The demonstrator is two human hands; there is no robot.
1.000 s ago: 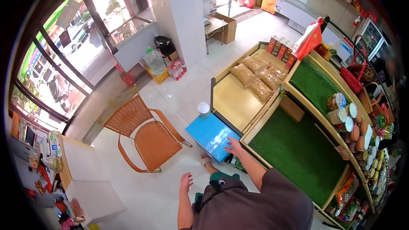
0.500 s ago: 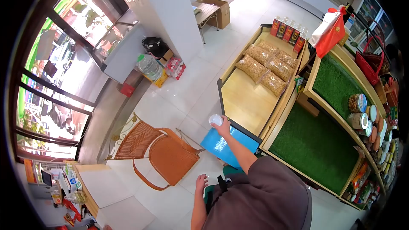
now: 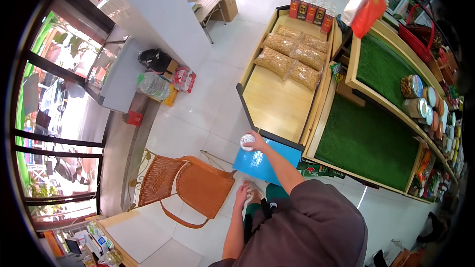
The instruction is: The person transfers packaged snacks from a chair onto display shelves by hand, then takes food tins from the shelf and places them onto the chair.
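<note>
My right hand [image 3: 257, 142] is closed round a small round container with a white top [image 3: 247, 142]. Faint dark marks show on that top; the container's sides are mostly hidden. Beneath the hand and forearm lies a glossy blue flat surface [image 3: 257, 161], against the near end of a wooden display table [image 3: 275, 104]. Lower down, my left hand [image 3: 241, 196] hangs by my leg with loosely bent fingers, holding nothing I can see. It is nearest to the brown woven chair [image 3: 200, 188] on its left.
Several clear bags of tan pieces [image 3: 275, 62] lie on the display table, with boxes [image 3: 310, 13] behind. Right of it stand green-lined shelves [image 3: 366, 143] with jars [image 3: 414, 108]. Left are a white pillar [image 3: 148, 15] and a large water bottle [image 3: 151, 87].
My view has shifted, and the room's objects sit differently in it. My right hand still holds the container, its top now turned more toward me. My left hand stays low beside my leg.
</note>
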